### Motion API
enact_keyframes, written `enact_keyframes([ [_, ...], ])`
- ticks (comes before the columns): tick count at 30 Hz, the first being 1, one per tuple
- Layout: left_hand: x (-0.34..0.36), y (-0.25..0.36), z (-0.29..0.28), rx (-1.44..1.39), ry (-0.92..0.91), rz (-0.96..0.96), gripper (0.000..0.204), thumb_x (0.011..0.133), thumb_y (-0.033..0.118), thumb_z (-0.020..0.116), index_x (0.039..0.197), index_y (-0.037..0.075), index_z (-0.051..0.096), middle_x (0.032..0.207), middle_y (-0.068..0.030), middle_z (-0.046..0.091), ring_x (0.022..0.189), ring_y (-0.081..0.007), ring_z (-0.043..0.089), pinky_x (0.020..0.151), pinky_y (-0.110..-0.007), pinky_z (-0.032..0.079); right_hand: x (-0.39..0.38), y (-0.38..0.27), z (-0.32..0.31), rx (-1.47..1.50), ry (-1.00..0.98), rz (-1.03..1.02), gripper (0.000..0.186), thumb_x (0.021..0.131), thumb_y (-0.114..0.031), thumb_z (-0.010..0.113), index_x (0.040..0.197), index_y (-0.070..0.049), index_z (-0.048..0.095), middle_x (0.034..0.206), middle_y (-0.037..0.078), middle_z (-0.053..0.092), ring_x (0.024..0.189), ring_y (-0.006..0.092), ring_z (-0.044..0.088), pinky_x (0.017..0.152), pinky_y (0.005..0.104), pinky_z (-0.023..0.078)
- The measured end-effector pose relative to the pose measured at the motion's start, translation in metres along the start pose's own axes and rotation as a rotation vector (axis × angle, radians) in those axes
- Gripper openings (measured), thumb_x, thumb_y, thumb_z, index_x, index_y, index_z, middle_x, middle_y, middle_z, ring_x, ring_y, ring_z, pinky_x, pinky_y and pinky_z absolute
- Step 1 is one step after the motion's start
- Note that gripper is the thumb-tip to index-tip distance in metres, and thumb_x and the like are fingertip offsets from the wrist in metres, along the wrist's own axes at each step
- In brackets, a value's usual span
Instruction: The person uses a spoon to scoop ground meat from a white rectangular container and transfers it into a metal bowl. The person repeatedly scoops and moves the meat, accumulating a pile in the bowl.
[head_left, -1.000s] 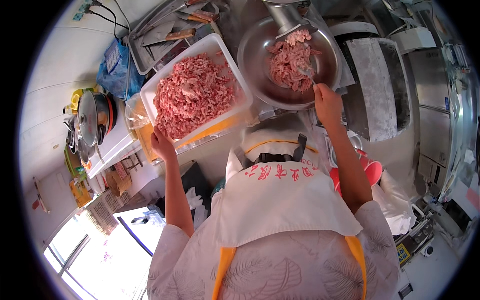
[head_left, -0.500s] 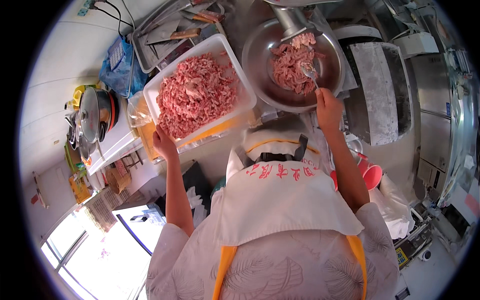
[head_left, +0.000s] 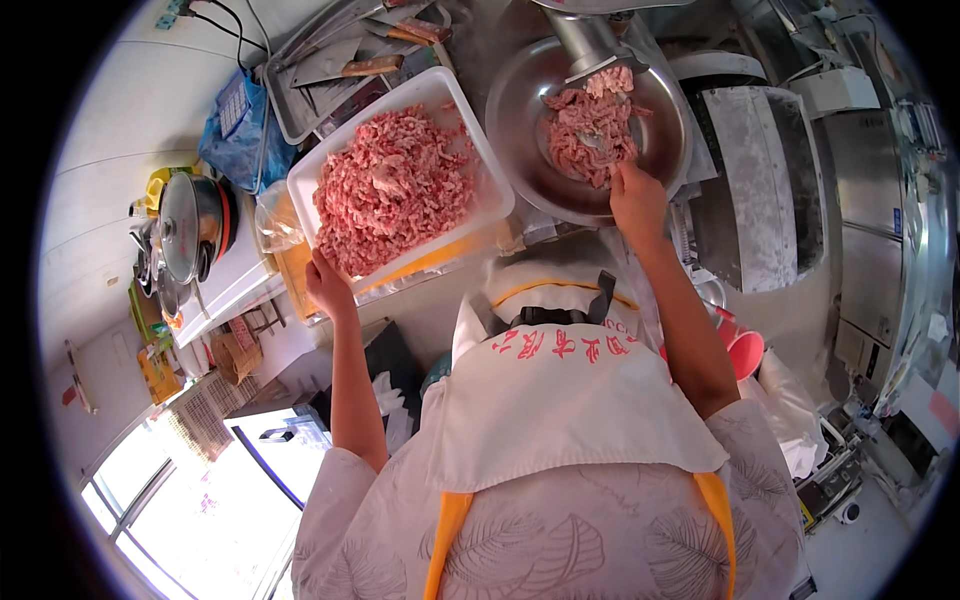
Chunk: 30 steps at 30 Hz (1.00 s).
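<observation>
At the near left corner of a white plastic tray (head_left: 494,192), my left hand (head_left: 328,284) is closed on the rim. Coarse ground meat (head_left: 392,195) is heaped in that tray. My right hand (head_left: 637,205) reaches over the near rim of a steel bowl (head_left: 519,120), closed round the handle of a metal spoon (head_left: 591,141). The spoon's head is partly sunk in finer minced meat (head_left: 577,158) inside the bowl. Above the bowl hangs a metal meat grinder spout (head_left: 584,45), with a clump of mince at its mouth.
Behind the tray, a cleaver (head_left: 325,70) and other knives lie by a metal tray (head_left: 290,118). A blue plastic bag (head_left: 225,140) and a lidded pot (head_left: 182,230) stand at left. Right of the bowl is a worn metal-topped unit (head_left: 750,180); a red jug (head_left: 742,350) sits lower right.
My right hand has moved slightly left and farther over the bowl, and the spoon has shifted left and deeper into the mince. My left hand stays on the tray.
</observation>
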<state>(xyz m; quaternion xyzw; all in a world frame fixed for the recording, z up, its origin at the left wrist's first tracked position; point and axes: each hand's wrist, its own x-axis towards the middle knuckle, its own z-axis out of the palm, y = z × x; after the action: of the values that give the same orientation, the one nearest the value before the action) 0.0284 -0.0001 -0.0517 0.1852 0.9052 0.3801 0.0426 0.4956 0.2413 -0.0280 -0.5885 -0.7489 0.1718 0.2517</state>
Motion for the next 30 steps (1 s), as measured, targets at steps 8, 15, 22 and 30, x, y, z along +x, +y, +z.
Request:
enact_keyframes([
  [8,0.002,-0.002,0.002,-0.016,-0.003,0.009,0.05,0.108,0.046,0.058,0.09,0.0,0.07,0.077,-0.0104,0.067,0.071,-0.019,0.059,0.069,-0.04,0.048,-0.001,0.01,-0.004,0.029,0.027,-0.06,0.009,0.099,-0.017,0.063,0.099,-0.008,0.065,0.091,0.017,0.071,0.084,0.0427,0.069,0.07,0.0535,0.053],
  [15,-0.001,0.008,0.001,-0.03,0.008,0.046,0.051,0.108,0.045,0.058,0.092,-0.002,0.069,0.076,-0.0117,0.067,0.069,-0.0197,0.056,0.067,-0.041,0.046,0.044,0.014,0.013,-0.141,-0.197,0.009,0.019,0.101,-0.025,0.059,0.1,-0.008,0.067,0.094,0.019,0.072,0.088,0.0447,0.069,0.074,0.0547,0.054],
  [22,0.001,0.002,0.003,-0.036,0.015,0.029,0.051,0.108,0.045,0.058,0.091,-0.002,0.069,0.074,-0.0108,0.066,0.067,-0.0189,0.055,0.065,-0.04,0.045,0.004,0.032,-0.043,-0.195,-0.225,0.231,0.02,0.102,-0.024,0.059,0.099,-0.007,0.068,0.096,0.019,0.074,0.089,0.0426,0.072,0.078,0.0529,0.054],
  [30,0.0,0.002,0.005,-0.054,0.023,0.049,0.052,0.108,0.045,0.057,0.09,-0.002,0.069,0.074,-0.0096,0.065,0.067,-0.0171,0.053,0.065,-0.039,0.045,0.007,-0.024,-0.103,1.165,-0.274,0.738,0.025,0.11,-0.028,0.056,0.106,-0.005,0.065,0.064,-0.007,0.039,0.047,0.0032,0.028,0.044,0.0231,0.022],
])
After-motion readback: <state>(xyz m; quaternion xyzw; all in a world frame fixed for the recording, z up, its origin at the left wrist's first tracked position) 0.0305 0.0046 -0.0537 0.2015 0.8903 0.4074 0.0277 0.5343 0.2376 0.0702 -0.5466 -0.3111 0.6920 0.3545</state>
